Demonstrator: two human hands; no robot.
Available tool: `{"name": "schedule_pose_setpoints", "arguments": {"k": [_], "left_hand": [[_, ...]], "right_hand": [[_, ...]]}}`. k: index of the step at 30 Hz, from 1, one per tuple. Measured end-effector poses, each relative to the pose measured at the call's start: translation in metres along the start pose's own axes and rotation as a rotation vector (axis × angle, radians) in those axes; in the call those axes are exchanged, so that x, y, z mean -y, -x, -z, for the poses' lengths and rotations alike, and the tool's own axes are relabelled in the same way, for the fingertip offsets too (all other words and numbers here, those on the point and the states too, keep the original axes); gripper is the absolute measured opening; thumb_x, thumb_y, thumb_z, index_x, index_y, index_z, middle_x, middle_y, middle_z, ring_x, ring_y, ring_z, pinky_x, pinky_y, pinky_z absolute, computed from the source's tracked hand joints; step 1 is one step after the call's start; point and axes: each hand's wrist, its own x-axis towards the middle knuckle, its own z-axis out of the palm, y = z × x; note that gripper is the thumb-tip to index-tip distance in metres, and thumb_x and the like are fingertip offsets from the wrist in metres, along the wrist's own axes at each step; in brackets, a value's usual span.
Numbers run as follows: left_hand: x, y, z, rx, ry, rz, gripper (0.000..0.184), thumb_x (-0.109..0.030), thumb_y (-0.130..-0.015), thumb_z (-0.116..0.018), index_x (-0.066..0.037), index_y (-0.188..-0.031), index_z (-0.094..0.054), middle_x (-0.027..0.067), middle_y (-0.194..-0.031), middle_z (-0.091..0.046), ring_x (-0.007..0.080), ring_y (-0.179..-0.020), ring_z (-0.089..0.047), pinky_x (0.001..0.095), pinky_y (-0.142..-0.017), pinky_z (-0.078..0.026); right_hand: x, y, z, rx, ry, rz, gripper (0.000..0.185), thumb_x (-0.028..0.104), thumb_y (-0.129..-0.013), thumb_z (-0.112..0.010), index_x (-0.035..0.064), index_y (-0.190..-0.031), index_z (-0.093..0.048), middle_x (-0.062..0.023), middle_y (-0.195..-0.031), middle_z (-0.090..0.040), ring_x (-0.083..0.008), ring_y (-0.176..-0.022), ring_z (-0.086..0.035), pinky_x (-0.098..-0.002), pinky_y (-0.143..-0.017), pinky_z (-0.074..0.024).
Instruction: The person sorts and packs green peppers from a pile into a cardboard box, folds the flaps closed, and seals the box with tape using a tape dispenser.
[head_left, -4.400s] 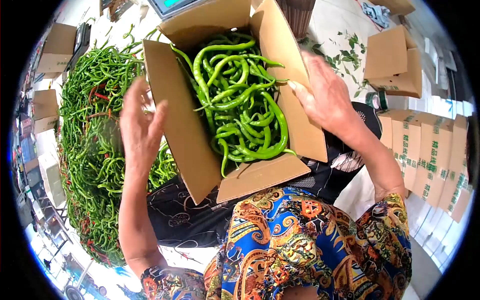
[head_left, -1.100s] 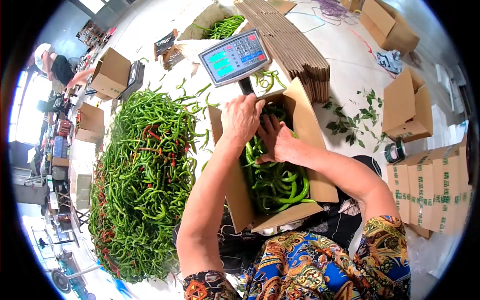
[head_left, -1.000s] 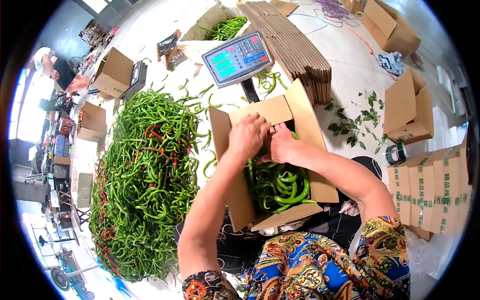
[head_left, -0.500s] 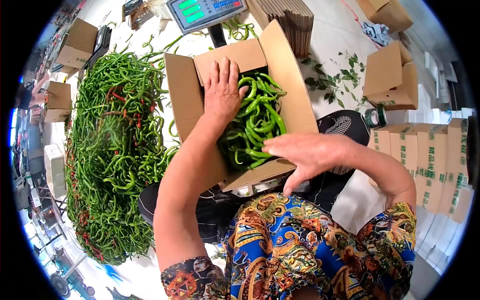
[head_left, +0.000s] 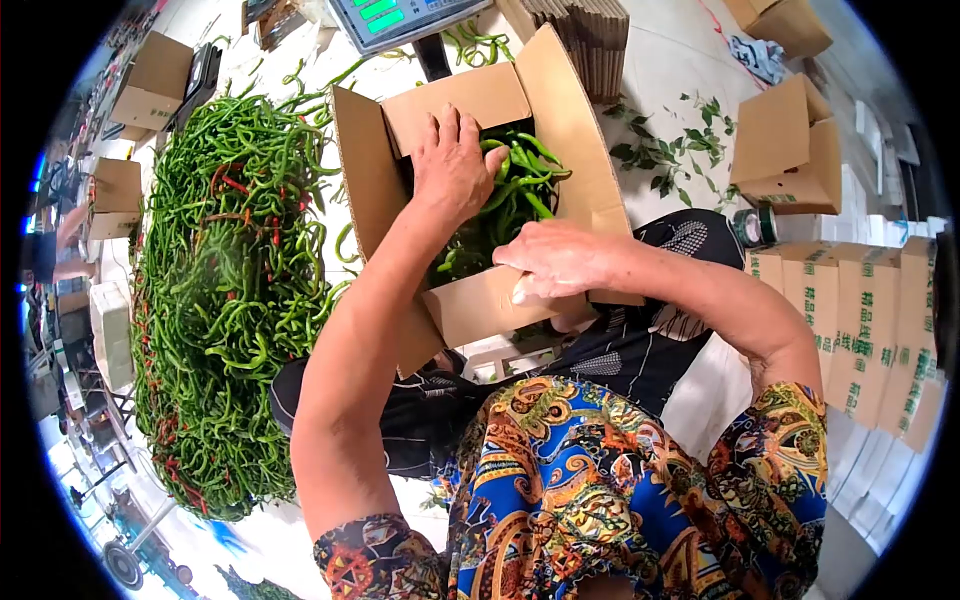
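An open cardboard box point(head_left: 572, 130) stands between my knees, with long green chili peppers point(head_left: 522, 185) in it. My left hand point(head_left: 455, 168) lies flat with fingers stretched over the far flap point(head_left: 455, 100), its thumb just above the peppers. With its fingers over the inner side and its thumb on the outside, my right hand point(head_left: 560, 258) grips the near flap point(head_left: 480, 303), which slopes inward over the front of the box. Part of the peppers is hidden under my hands and the flaps.
A large heap of green chilies point(head_left: 230, 300) with some red ones lies to the left. Beyond the box stands a scale point(head_left: 410, 20) beside flattened cartons point(head_left: 575, 45). Leaves point(head_left: 665, 150) lie on the floor at right, near an open carton point(head_left: 785, 150) and printed cartons point(head_left: 860, 330).
My right hand has moved left and up from above the peppers' front edge and taken hold of the near flap, which has come up and inward. My left hand has stayed at the far flap.
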Motion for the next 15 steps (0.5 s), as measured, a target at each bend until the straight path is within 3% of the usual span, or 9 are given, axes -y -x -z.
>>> {"name": "schedule_pose_setpoints", "arguments": {"k": [3,6,7,11,14,15], "left_hand": [[-0.010,0.001,-0.010,-0.029,0.013,0.063,0.067,-0.043,-0.096,-0.050,0.002,-0.143,-0.034,0.0215,-0.155,-0.023,0.0438,-0.142,-0.020,0.0543,-0.111,-0.024],[-0.009,-0.001,-0.012,-0.023,0.027,0.076,0.062,-0.039,-0.095,-0.052,0.001,-0.140,-0.037,0.0214,-0.154,-0.024,0.0437,-0.141,-0.021,0.0562,-0.108,-0.028],[-0.006,-0.003,-0.008,-0.003,0.045,0.078,0.061,-0.039,-0.095,-0.052,0.001,-0.138,-0.039,0.0215,-0.153,-0.025,0.0436,-0.141,-0.023,0.0569,-0.107,-0.030],[-0.015,-0.009,0.001,-0.020,0.104,0.130,0.050,-0.037,-0.093,-0.054,0.002,-0.124,-0.052,0.0219,-0.147,-0.035,0.0417,-0.136,-0.031,0.0579,-0.102,-0.034],[-0.023,0.002,-0.020,-0.222,0.075,0.138,0.048,-0.036,-0.093,-0.056,0.002,-0.123,-0.053,0.0225,-0.146,-0.038,0.0398,-0.136,-0.033,0.0572,-0.103,-0.032],[-0.022,0.006,-0.025,-0.259,0.129,0.141,0.050,-0.036,-0.093,-0.056,0.001,-0.126,-0.051,0.0225,-0.147,-0.037,0.0396,-0.137,-0.031,0.0556,-0.105,-0.030]], "right_hand": [[0.005,0.002,-0.006,-0.086,0.040,-0.080,0.048,0.034,-0.072,-0.075,0.0012,-0.103,-0.058,-0.0175,-0.102,-0.056,-0.0355,-0.102,-0.054,-0.0461,-0.085,-0.0445],[-0.003,0.002,-0.013,-0.349,0.224,0.240,0.052,0.037,-0.071,-0.075,-0.0005,-0.102,-0.058,-0.0184,-0.103,-0.055,-0.0359,-0.101,-0.053,-0.0461,-0.085,-0.0444],[0.001,0.002,-0.012,-0.227,0.263,0.250,0.052,0.039,-0.071,-0.076,-0.0021,-0.100,-0.060,-0.0194,-0.097,-0.058,-0.0358,-0.097,-0.056,-0.0456,-0.082,-0.0462],[-0.014,-0.024,-0.022,-0.128,0.126,0.022,0.044,0.039,-0.077,-0.074,-0.0003,-0.093,-0.062,-0.0191,-0.081,-0.064,-0.0371,-0.086,-0.061,-0.0462,-0.071,-0.0489],[0.001,-0.028,-0.014,-0.130,0.165,0.013,0.041,0.037,-0.076,-0.074,0.0009,-0.092,-0.063,-0.0187,-0.081,-0.064,-0.0373,-0.086,-0.061,-0.0463,-0.070,-0.0484],[0.009,-0.028,-0.008,0.005,0.220,-0.074,0.040,0.036,-0.075,-0.075,0.0011,-0.089,-0.063,-0.0178,-0.085,-0.063,-0.0357,-0.090,-0.059,-0.0441,-0.072,-0.0482]]}}
